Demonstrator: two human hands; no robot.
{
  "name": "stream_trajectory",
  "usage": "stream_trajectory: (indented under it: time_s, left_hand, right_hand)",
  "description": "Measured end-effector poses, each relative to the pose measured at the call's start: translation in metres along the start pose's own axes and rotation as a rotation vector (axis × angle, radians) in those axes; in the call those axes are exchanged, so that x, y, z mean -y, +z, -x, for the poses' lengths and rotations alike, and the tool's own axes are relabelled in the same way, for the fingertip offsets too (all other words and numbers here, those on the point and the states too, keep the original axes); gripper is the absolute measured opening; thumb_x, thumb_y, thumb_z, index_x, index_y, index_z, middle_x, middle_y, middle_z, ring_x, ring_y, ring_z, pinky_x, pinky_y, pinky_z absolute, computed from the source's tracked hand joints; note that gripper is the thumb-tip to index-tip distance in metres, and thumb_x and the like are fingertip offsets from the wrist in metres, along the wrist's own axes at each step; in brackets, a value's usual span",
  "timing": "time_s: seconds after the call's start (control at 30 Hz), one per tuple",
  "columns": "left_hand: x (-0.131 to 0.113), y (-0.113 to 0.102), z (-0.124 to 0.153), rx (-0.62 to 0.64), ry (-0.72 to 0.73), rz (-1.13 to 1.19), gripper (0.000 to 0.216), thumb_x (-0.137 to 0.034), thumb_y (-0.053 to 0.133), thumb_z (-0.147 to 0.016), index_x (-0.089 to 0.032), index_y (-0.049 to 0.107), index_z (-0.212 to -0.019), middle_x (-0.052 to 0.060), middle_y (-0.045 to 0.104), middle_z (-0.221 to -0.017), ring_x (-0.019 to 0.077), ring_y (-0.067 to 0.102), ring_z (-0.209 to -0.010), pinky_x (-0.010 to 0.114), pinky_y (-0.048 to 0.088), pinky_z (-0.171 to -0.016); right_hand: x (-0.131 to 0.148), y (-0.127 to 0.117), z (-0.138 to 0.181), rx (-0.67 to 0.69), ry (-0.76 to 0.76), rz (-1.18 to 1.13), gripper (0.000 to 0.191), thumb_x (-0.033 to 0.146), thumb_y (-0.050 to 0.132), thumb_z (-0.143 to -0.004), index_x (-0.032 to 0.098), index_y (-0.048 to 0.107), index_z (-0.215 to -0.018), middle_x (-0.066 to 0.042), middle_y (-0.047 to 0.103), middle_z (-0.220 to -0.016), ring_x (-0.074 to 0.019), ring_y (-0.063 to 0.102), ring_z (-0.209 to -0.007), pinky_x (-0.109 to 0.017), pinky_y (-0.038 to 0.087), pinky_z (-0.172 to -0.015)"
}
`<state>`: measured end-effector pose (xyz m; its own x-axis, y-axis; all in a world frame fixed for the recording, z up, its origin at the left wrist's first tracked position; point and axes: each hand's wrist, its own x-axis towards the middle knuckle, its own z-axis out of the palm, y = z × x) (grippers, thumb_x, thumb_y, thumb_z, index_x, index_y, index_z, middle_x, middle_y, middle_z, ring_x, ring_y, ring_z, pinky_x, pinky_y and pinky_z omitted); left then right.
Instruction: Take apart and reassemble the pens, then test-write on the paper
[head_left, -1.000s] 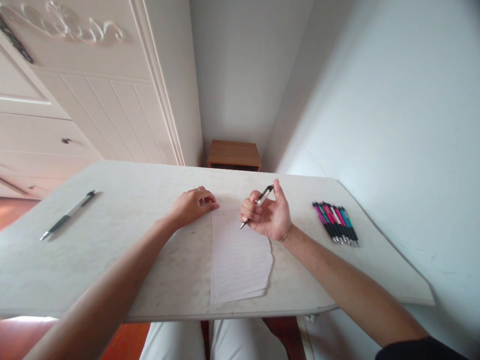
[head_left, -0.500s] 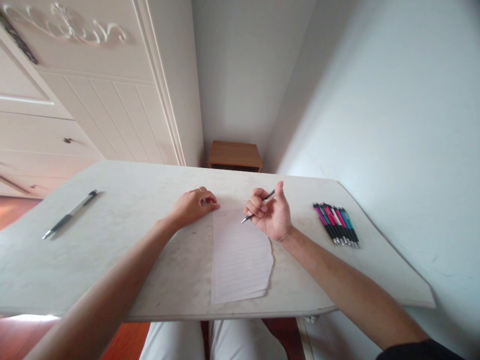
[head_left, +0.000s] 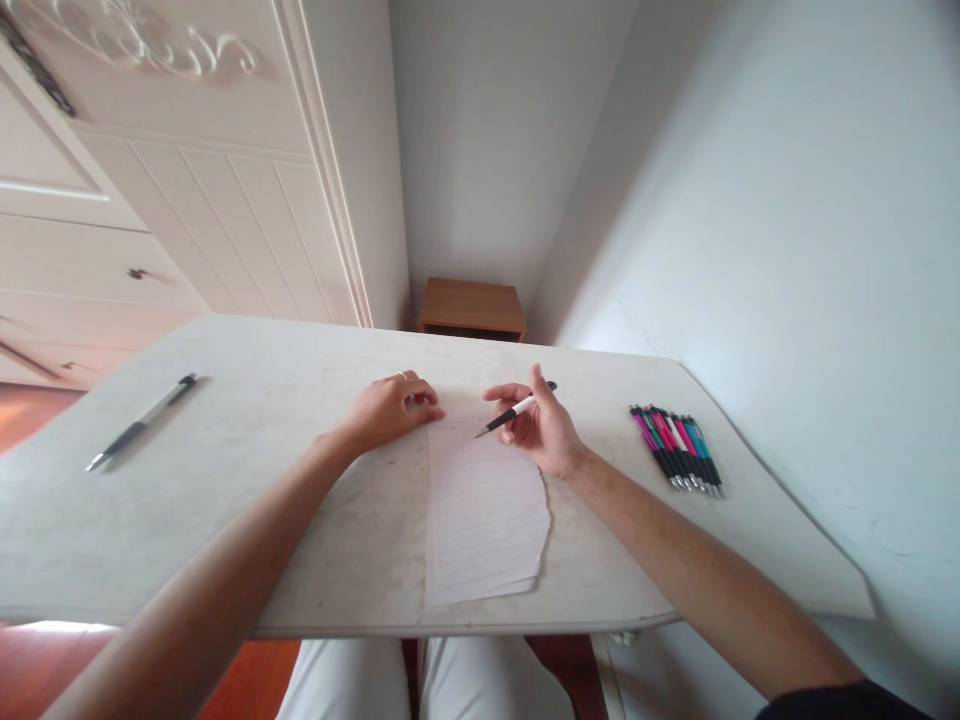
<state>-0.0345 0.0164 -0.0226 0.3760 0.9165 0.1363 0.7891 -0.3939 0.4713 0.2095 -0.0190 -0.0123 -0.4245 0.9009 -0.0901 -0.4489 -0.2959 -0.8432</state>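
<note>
A pen [head_left: 521, 408] with a white barrel and black grip is held in my right hand [head_left: 551, 430], its tip pointing down-left over the paper. The thumb is raised against the barrel, and the index finger stretches out to the left. Lined paper [head_left: 484, 520] with a torn right edge lies in front of me, with faint handwriting along its top. At its top left corner rests my left hand [head_left: 394, 408], fingers curled and thumb and fingertips together on the corner. A ring shows on one finger.
On the right of the white table [head_left: 315, 560] lies a row of several coloured pens [head_left: 677, 450]. A large white-and-black pen [head_left: 142, 420] lies at the left. Beyond the table are a small wooden stand [head_left: 472, 305], a white cabinet [head_left: 217, 210] and a wall close on the right.
The pen has turned in my right hand, so more of its white barrel and black grip shows. My right index finger has stretched out. The left hand stays at the paper's corner.
</note>
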Motion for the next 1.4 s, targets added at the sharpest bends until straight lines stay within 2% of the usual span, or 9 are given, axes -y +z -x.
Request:
stream_trajectory:
  time_s: [0.1,0.2,0.27,0.37,0.5,0.67,0.87,1.23,1.4]
  left_hand:
    - [-0.001,0.0,0.0,-0.003,0.009,-0.003,0.031,-0.052,0.06,-0.079,-0.024,0.072,-0.088,0.002,0.067,-0.09,0.0165,0.06,-0.073,0.028,0.042,-0.067]
    - [-0.002,-0.001,0.0,0.005,0.004,-0.003,0.032,-0.052,0.059,-0.079,-0.024,0.072,-0.088,0.002,0.067,-0.09,0.0167,0.06,-0.073,0.029,0.042,-0.068]
    - [-0.003,-0.002,0.0,0.009,-0.001,-0.001,0.032,-0.052,0.059,-0.079,-0.024,0.072,-0.087,0.002,0.066,-0.09,0.0169,0.06,-0.074,0.029,0.042,-0.068]
    - [-0.002,-0.001,0.0,0.005,0.003,0.002,0.031,-0.051,0.06,-0.079,-0.024,0.072,-0.087,0.002,0.066,-0.091,0.0173,0.06,-0.075,0.029,0.042,-0.069]
    - [0.0,0.001,-0.001,0.001,0.014,0.001,0.03,-0.052,0.061,-0.08,-0.025,0.072,-0.087,0.001,0.066,-0.09,0.0178,0.061,-0.077,0.029,0.041,-0.069]
    - [0.0,0.0,-0.001,-0.001,0.013,-0.004,0.03,-0.051,0.061,-0.079,-0.024,0.072,-0.087,0.001,0.066,-0.089,0.0185,0.061,-0.077,0.029,0.042,-0.07]
    - [-0.002,0.0,0.0,0.002,0.0,0.002,0.028,-0.05,0.062,-0.079,-0.024,0.072,-0.086,0.001,0.066,-0.089,0.0182,0.061,-0.077,0.029,0.041,-0.069]
    - [-0.001,0.001,0.0,-0.004,0.002,0.001,0.027,-0.05,0.063,-0.079,-0.024,0.071,-0.084,0.0,0.066,-0.088,0.0169,0.06,-0.075,0.028,0.04,-0.068]
    - [-0.002,0.0,0.0,-0.003,-0.002,-0.002,0.027,-0.049,0.063,-0.08,-0.024,0.071,-0.083,0.0,0.066,-0.087,0.0171,0.06,-0.076,0.028,0.04,-0.068]
  right_hand:
    - [-0.004,-0.002,-0.001,0.001,-0.046,0.144,0.06,0.067,0.068,-0.073,0.012,0.072,-0.096,-0.008,0.071,-0.074,-0.0169,0.068,-0.062,-0.022,0.048,-0.045]
    - [-0.008,-0.002,-0.001,0.013,-0.077,0.267,0.056,0.059,0.078,-0.066,0.013,0.072,-0.098,-0.01,0.074,-0.083,-0.0209,0.07,-0.072,-0.026,0.055,-0.048]
    - [-0.01,-0.001,0.0,-0.031,-0.149,0.403,0.044,0.046,0.083,-0.065,0.014,0.073,-0.094,-0.007,0.073,-0.078,-0.0177,0.068,-0.066,-0.026,0.056,-0.05]
    - [-0.012,0.003,0.002,-0.126,-0.257,0.611,0.025,0.032,0.08,-0.07,0.016,0.071,-0.087,-0.001,0.068,-0.066,-0.0107,0.059,-0.051,-0.021,0.05,-0.044]
    - [-0.017,0.005,0.003,-0.176,-0.237,0.756,0.014,0.029,0.071,-0.076,0.018,0.065,-0.081,0.001,0.064,-0.062,-0.0097,0.054,-0.048,-0.019,0.042,-0.038]
    - [-0.022,0.004,0.001,-0.142,-0.271,0.925,0.009,0.026,0.068,-0.077,0.018,0.069,-0.082,0.001,0.062,-0.061,-0.0105,0.053,-0.053,-0.021,0.039,-0.046]
    - [-0.025,0.002,-0.001,-0.154,-0.289,0.997,0.014,0.031,0.064,-0.082,0.019,0.069,-0.087,0.001,0.061,-0.06,-0.0103,0.05,-0.05,-0.022,0.036,-0.045]
    - [-0.018,0.009,-0.001,-0.121,-0.238,1.113,0.013,0.028,0.06,-0.078,0.017,0.066,-0.082,0.003,0.057,-0.061,-0.0085,0.047,-0.049,-0.02,0.035,-0.045]
    - [-0.018,0.009,0.0,-0.137,-0.273,1.122,0.016,0.031,0.058,-0.08,0.017,0.065,-0.083,0.002,0.058,-0.061,-0.0093,0.048,-0.051,-0.02,0.036,-0.047]
